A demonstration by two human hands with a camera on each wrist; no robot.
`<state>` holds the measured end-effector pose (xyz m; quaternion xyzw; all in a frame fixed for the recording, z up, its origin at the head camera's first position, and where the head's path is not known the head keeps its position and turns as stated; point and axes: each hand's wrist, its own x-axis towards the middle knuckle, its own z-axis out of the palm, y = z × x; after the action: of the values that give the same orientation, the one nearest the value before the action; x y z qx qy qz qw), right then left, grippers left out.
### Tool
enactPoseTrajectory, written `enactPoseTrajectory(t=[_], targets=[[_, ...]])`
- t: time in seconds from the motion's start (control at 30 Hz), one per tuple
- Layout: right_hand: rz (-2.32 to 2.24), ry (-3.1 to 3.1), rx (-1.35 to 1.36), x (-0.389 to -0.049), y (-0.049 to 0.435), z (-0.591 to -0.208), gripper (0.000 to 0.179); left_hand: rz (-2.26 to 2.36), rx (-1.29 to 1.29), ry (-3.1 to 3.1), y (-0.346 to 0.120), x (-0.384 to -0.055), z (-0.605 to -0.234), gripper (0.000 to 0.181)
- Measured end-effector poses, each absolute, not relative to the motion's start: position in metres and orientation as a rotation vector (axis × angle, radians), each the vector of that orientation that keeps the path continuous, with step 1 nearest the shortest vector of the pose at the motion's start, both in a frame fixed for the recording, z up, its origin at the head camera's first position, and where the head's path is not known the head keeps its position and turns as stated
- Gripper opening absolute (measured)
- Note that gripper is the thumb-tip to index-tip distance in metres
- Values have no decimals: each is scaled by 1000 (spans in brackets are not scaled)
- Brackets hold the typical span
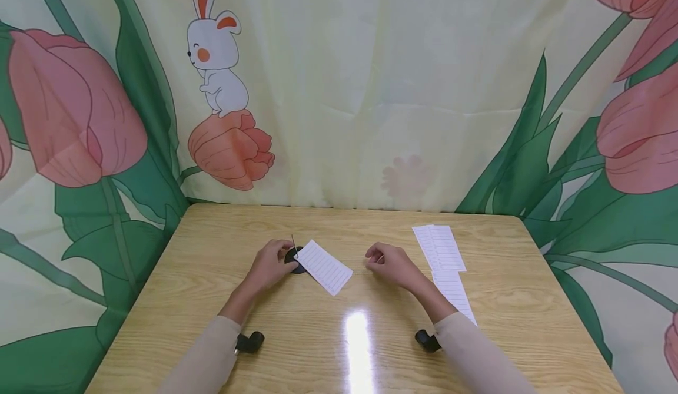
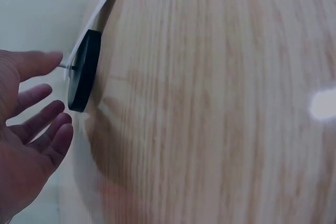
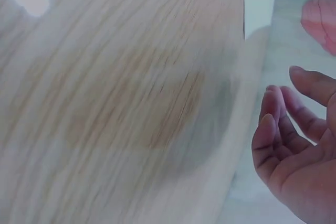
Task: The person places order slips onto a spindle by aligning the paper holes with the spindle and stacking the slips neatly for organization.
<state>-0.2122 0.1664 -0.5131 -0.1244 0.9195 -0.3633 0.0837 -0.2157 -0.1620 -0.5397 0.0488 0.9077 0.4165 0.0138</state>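
A bill spike has a round black base (image 1: 289, 257) and a thin upright metal pin (image 1: 293, 242). One lined white paper slip (image 1: 324, 267) sits on it by a corner, slanting toward the table's middle. My left hand (image 1: 270, 264) is beside the base. In the left wrist view its thumb (image 2: 39, 62) reaches to the pin and the paper's corner, while the other fingers are loosely bent below. To the right of the slip, my right hand (image 1: 393, 264) hovers with nothing in it, its fingers (image 3: 268, 129) loosely curled and its thumb apart.
Several lined paper slips (image 1: 442, 247) lie overlapping beyond the right forearm, which partly hides the lowest one. The wooden table (image 1: 318, 347) ends at a curtain (image 1: 339, 88) printed with tulips and a rabbit. A black camera (image 1: 251, 342) is on the left wrist, another (image 1: 426, 341) on the right.
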Motion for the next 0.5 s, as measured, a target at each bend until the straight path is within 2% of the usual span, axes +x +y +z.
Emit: enactPoseTrajectory(t=[0.27,0.5], targets=[[-1099,2751,-301,-200,211,-511,23,1247,197,2781,-161,-215,-546,71],[-1114,2769,-262,-191,247,-510,26,1162,203,2801,-160,-215,-545,76]])
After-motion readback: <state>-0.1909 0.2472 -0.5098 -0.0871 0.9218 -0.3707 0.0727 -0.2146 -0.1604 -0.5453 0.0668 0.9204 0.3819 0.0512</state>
